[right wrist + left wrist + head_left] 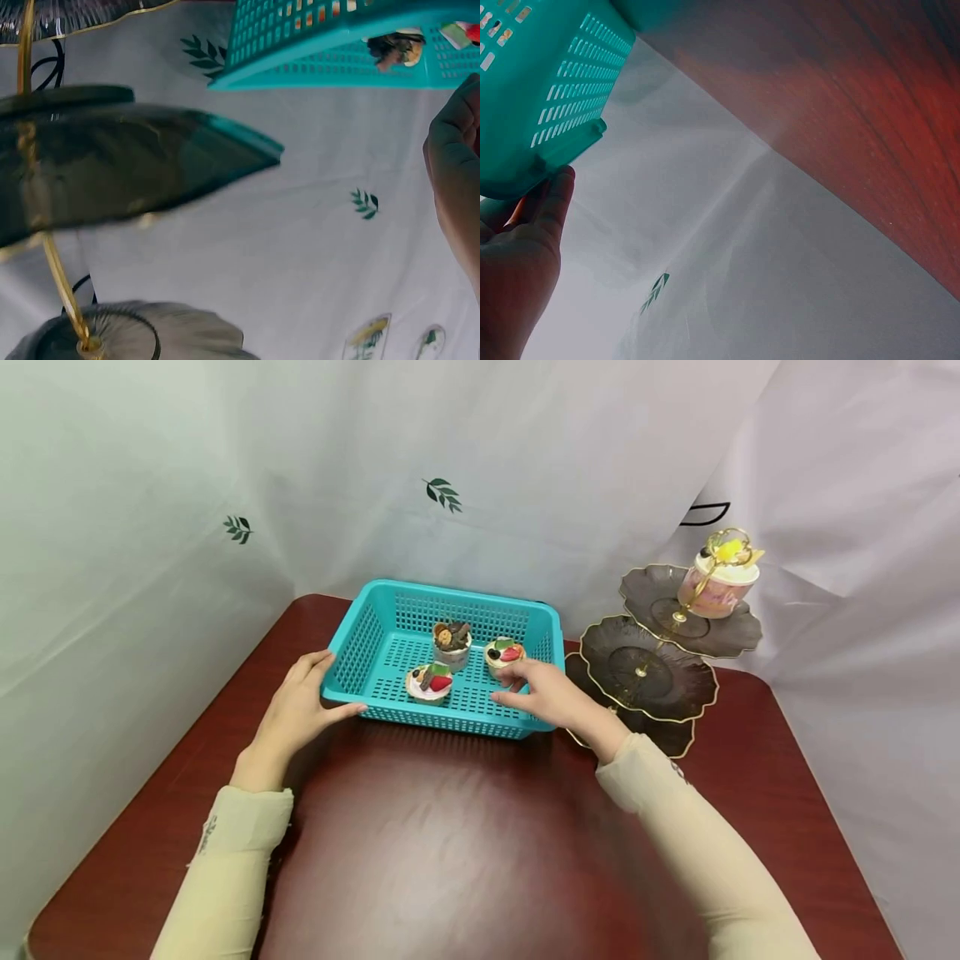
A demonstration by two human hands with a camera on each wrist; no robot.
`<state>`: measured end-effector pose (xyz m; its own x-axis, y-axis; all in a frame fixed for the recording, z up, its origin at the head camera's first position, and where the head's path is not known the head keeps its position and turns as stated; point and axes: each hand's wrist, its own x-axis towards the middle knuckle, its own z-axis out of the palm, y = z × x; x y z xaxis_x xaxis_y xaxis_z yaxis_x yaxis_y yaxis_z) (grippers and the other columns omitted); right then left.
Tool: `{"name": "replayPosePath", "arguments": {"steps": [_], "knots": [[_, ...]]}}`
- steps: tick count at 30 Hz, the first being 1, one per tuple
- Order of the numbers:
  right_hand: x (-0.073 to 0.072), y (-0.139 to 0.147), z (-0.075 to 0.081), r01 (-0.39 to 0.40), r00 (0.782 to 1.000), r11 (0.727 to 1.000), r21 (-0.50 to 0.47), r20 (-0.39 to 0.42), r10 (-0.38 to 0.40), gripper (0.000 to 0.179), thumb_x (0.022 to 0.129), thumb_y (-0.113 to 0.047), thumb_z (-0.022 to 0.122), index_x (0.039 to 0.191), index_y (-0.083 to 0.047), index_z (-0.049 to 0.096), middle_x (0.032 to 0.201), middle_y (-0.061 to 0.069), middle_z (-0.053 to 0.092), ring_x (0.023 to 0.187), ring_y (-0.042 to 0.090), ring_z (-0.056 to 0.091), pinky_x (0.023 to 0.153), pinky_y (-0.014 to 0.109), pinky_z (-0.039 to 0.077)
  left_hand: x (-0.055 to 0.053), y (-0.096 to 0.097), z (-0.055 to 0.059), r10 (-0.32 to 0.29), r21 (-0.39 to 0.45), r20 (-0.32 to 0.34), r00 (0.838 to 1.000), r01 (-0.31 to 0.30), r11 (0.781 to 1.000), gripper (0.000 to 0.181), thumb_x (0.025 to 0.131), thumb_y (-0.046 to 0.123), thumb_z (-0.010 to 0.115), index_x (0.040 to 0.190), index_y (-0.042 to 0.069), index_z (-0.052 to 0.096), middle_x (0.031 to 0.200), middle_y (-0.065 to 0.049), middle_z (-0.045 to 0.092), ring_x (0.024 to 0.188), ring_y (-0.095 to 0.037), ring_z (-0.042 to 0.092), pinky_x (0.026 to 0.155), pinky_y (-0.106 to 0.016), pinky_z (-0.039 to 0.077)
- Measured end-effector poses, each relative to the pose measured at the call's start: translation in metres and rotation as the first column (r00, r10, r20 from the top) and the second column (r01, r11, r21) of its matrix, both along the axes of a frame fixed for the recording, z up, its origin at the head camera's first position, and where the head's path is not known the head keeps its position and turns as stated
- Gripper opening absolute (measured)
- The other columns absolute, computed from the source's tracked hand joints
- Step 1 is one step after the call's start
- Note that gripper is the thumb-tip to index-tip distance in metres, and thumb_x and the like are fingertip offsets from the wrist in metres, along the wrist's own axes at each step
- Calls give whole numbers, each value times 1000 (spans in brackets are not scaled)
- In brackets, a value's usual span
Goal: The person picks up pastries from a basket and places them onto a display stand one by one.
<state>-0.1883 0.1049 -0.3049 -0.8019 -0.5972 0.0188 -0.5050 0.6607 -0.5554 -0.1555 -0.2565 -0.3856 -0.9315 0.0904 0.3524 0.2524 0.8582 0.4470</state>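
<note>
My left hand (296, 706) grips the near left corner of a turquoise plastic basket (442, 714), thumb at the front rim and fingers at the left rim. Over the basket's right part is my right hand (547, 693), thumb and fingers apart. Its fingertips overlap the lower edge of a fruit-topped cupcake (504, 653); whether they touch it I cannot tell. Also in the basket are a chocolate-topped cupcake (452, 647) and a cupcake with a strawberry (429, 683). In the right wrist view the right hand (457, 165) is partly cut off.
Right of the basket stands a tiered stand (648, 672) with dark scalloped, gold-edged plates. A pink cup dessert (720, 583) sits on its top plate. Everything rests on a reddish-brown table (420, 843), with pale leaf-printed cloth (525, 485) behind.
</note>
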Motion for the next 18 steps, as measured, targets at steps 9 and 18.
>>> {"name": "replayPosePath", "arguments": {"steps": [9,18], "knots": [[-14,-14,-6,11,998,997,78,53,-15,47,93,-32,63,130,-3,59,118,13,65,104,25,62,91,40,52,-2,2,2,-9,6,6,1000,9,1000,95,74,42,82,143,-7,38,146,-23,38,132,-39,36,101,-59,43],[-28,-26,-7,14,998,992,128,65,-23,49,92,-36,64,129,-4,59,99,15,70,88,24,65,95,40,52,-2,1,1,-12,5,0,1000,12,1000,94,74,41,82,143,-7,39,145,-23,38,132,-39,36,103,-59,41]]}}
